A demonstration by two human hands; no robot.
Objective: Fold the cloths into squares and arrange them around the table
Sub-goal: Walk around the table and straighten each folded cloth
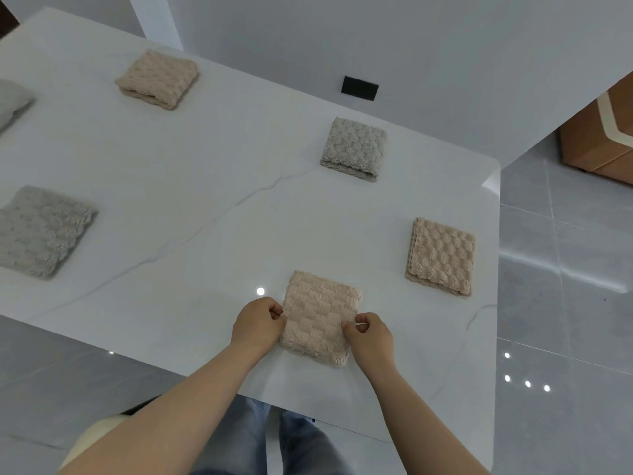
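Curled fingers (276,312) of left hand (257,323) and right hand (372,337) pinch the nubbly beige square cloth (320,315).

Three beige textured folded cloths (157,78) (442,257) (320,317), three grey textured cloths (354,149) (42,231) (10,104), one white marble-patterned table (205,166), two hands (260,320) (371,334).

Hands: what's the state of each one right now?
Left hand: closed, pinching the left edge of the nearest beige cloth.
Right hand: closed, pinching the right edge of the same cloth.

Nubbly, matt terry cloths (321,317) on a glossy, smooth, marble-look table (212,186)
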